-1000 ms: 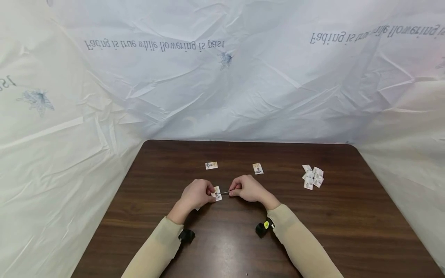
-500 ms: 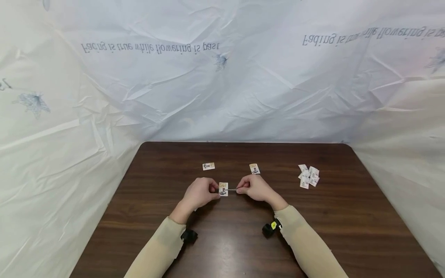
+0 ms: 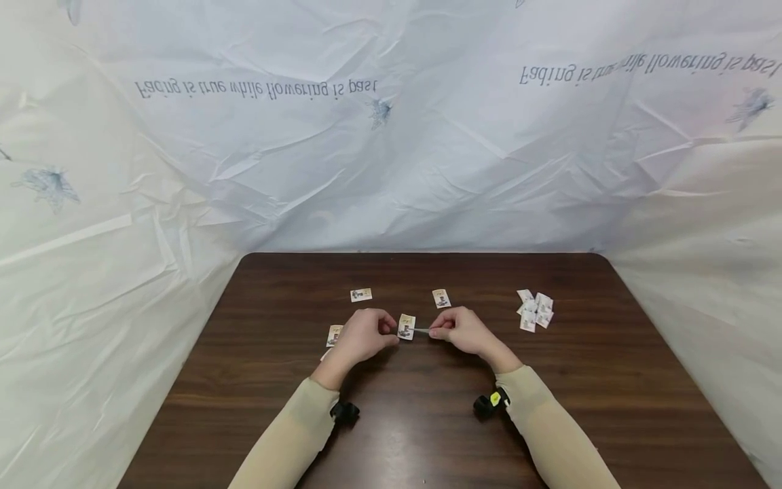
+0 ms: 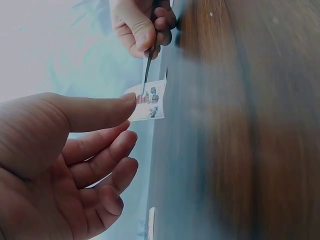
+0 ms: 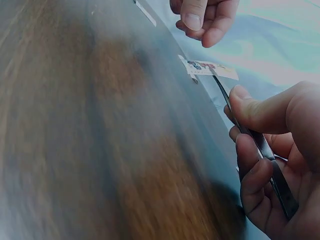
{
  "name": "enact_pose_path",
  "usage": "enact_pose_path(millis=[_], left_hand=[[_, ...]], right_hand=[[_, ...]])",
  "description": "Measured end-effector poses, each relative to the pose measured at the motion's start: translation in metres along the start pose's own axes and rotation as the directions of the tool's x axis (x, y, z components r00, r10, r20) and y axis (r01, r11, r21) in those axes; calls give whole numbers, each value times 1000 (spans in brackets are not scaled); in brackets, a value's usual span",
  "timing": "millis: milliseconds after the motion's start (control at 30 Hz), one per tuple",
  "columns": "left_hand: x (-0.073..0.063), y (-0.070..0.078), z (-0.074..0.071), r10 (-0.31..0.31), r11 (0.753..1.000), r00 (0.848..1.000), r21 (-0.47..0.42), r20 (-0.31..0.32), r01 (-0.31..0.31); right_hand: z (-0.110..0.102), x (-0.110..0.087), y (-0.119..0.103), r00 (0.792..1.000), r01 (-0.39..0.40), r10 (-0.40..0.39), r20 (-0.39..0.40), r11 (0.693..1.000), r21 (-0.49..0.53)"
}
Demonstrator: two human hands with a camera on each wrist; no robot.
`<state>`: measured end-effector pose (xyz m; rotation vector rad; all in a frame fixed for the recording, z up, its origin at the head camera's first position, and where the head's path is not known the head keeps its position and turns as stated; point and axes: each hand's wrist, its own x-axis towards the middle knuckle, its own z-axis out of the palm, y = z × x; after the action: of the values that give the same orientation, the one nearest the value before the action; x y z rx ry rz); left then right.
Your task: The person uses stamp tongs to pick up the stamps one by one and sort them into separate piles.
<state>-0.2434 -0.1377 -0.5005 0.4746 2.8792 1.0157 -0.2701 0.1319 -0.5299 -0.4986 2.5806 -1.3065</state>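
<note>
In my right hand [image 3: 461, 331] I grip a pair of dark metal tweezers [image 5: 272, 170], thumb and fingers closed around the arms. Their tips pinch a small postage stamp [image 3: 406, 327] with a toothed edge and a printed picture, held up between my two hands. My left hand [image 3: 366, 333] hovers just left of it, fingers loosely bent and holding nothing. In the left wrist view the left thumb overlaps the edge of the stamp [image 4: 154, 102]; the right wrist view shows a gap between them.
One stamp [image 3: 361, 295] lies at the back left of the brown table [image 3: 580, 394], another stamp [image 3: 441, 299] behind my right hand. A third stamp [image 3: 334, 335] is partly hidden by my left hand. A loose pile of stamps [image 3: 535, 310] lies at the right. White printed sheeting [image 3: 391, 190] surrounds the table.
My left fingers have come off the stamp, which has moved right in the tweezers. Both hands have shifted right, uncovering a stamp beside my left hand. The head view has turned slightly.
</note>
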Motion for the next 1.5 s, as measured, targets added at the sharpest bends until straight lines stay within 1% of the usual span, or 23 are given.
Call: enact_pose_path(millis=[133, 233, 300, 433, 533, 667, 767, 900, 1067, 1233, 1333, 1500], left_hand=[[2, 0, -2, -10, 1000, 1000, -14, 9, 10], [0, -5, -9, -18, 1000, 1000, -23, -2, 18], [-2, -12, -15, -23, 999, 1000, -28, -19, 23], [-8, -31, -28, -43, 998, 998, -37, -40, 41], [-11, -45, -36, -72, 996, 997, -55, -39, 70], [-12, -59, -49, -81, 995, 996, -67, -43, 78], [-12, -68, -58, -83, 996, 995, -48, -57, 80], [-13, -78, -67, -105, 994, 993, -17, -58, 104], [-16, -82, -70, -134, 991, 991, -7, -24, 134], [-18, -84, -69, -175, 985, 985, 8, 11, 175], [-20, -85, -68, -180, 984, 983, 16, 27, 180], [-21, -87, -67, -180, 984, 983, 13, 41, 179]], right_hand=[[-5, -3, 3, 1000, -16, 16, -10, 1000, 25], [-10, -6, 7, 999, -37, 39, -25, 998, 45], [-14, -7, 10, 997, -57, 59, -41, 997, 51], [-24, -11, 18, 995, -74, 77, -60, 996, 57], [-30, -14, 23, 994, -83, 86, -60, 995, 63], [-37, -16, 26, 992, -104, 109, -69, 992, 73], [-41, -15, 26, 991, -108, 114, -72, 991, 84], [-43, -14, 27, 992, -108, 115, -62, 989, 97], [-47, -12, 28, 991, -109, 117, -69, 988, 105], [-48, -12, 30, 989, -116, 125, -81, 988, 104], [-48, -13, 31, 985, -137, 146, -96, 985, 101], [-49, -15, 34, 981, -146, 157, -117, 984, 100]])
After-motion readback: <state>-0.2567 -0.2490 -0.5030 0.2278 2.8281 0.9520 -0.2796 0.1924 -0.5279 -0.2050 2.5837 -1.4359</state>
